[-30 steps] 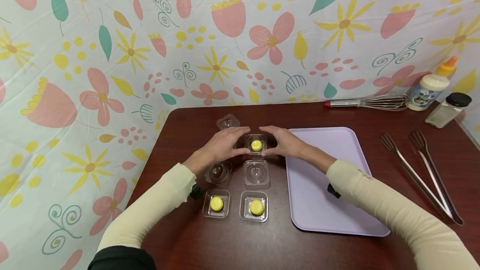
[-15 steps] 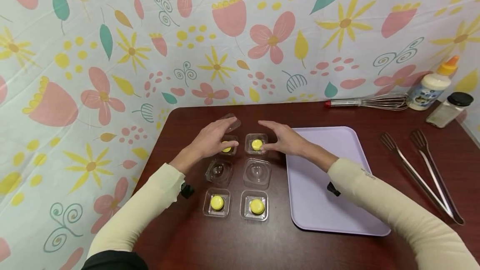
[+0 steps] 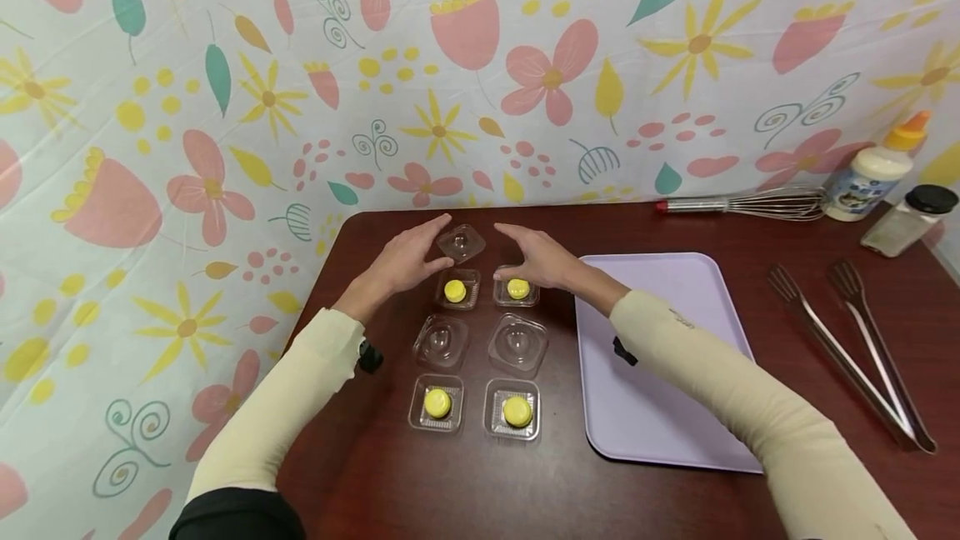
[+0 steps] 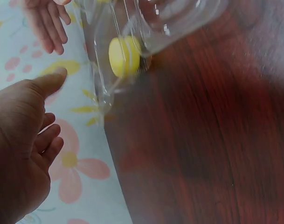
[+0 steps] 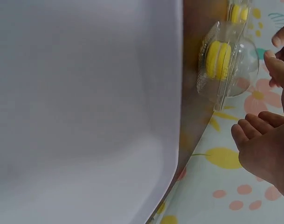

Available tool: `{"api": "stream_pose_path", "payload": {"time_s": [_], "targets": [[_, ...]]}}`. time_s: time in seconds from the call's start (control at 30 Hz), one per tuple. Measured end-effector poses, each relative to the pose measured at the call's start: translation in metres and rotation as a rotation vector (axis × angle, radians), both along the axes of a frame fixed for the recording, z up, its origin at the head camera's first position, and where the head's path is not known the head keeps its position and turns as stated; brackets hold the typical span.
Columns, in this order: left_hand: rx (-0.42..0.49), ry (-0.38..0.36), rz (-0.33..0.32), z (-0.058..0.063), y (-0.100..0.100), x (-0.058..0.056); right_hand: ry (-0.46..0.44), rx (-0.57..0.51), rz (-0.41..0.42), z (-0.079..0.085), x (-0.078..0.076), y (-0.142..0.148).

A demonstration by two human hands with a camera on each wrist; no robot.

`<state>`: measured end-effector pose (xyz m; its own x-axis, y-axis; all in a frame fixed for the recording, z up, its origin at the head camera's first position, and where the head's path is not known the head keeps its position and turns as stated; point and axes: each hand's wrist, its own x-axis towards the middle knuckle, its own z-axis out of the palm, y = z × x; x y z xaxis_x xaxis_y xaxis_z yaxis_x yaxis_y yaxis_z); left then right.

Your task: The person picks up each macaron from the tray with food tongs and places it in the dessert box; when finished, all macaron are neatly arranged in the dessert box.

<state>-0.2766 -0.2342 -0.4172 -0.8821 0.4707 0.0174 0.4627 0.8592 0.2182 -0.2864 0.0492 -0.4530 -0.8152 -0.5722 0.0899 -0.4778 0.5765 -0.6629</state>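
My left hand [image 3: 401, 261], fingers straight and thumb apart, hovers left of a clear plastic clamshell box [image 3: 472, 278] at the back left, holding nothing. Inside lies a yellow macaron [image 3: 454, 291], and its domed lid [image 3: 461, 242] is folded back behind it. Over the back right box [image 3: 532, 299] reaches my right hand [image 3: 542, 259], its thumb overlapping the rim near a second yellow macaron [image 3: 517, 290]; it too is empty. In the right wrist view that box's domed lid [image 5: 246, 70] stands behind the macaron [image 5: 218, 59].
Two more clamshells, lids [image 3: 441, 342] folded back, hold macarons [image 3: 437, 402] nearer me. A lilac tray [image 3: 600, 407] lies to their right. Farther right are tongs [image 3: 855, 357], a whisk [image 3: 738, 204], a glue-style squeeze bottle [image 3: 866, 177] and a black-lidded jar [image 3: 903, 223]. A floral curtain borders the table.
My hands have moved from around the back right box: the left went left and back, uncovering the back left box and its lid; the right shifted slightly left and back.
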Motion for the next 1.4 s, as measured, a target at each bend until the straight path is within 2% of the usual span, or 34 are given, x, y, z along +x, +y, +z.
{"api": "stream_pose_path", "payload": {"time_s": [0.3, 0.47, 0.63, 1.0, 1.4], "targets": [[0.02, -0.086, 0.083, -0.014, -0.01, -0.023, -0.067, 0.045, -0.063, -0.004, -0.028, -0.02], [0.06, -0.161, 0.116, -0.024, -0.012, -0.03, -0.098, 0.05, -0.087, -0.008, -0.034, -0.03], [0.117, -0.206, 0.114, -0.03, -0.011, -0.033, -0.112, 0.035, -0.107, -0.01, -0.037, -0.04], [0.17, -0.206, 0.091, -0.036, -0.008, -0.039, -0.089, 0.02, -0.168, -0.017, -0.039, -0.053], [0.245, -0.145, 0.088, -0.027, -0.004, -0.038, -0.05, -0.094, -0.219, -0.01, -0.036, -0.053]]}}
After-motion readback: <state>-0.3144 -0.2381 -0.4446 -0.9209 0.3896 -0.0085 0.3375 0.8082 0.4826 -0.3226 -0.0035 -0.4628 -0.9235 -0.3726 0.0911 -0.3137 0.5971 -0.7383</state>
